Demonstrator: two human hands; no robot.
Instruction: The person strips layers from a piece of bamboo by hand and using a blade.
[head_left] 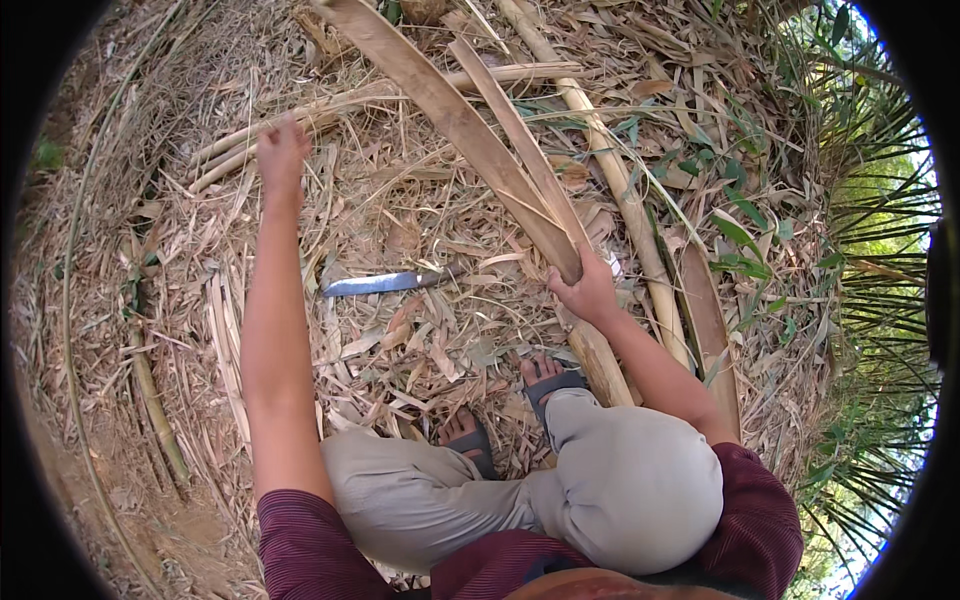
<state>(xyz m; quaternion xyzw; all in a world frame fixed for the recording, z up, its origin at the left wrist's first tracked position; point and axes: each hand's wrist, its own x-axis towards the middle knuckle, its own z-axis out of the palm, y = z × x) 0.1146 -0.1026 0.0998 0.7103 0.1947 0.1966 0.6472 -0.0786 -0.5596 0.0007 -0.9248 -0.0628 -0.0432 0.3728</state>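
My right hand (588, 290) is closed round the near end of split bamboo pieces (455, 105), long brown strips that reach up and away to the far left. A narrower strip (515, 130) lies against the wide one, and both meet at the hand. My left hand (283, 150) is stretched out at the far left with its fingers curled together. It is over or beside a bundle of thin pale bamboo sticks (225, 165); whether it touches them, or what it holds, is hidden. Between the hands a knife (375, 284) with a wide blade and dark handle lies on the ground.
Dry leaves and shavings (440, 345) cover the ground. A long bamboo pole (630, 210) runs along the right, beside another split piece (708, 320). A short log (598, 365) lies by my sandalled foot (545, 380). Green plants (740, 240) grow at the right.
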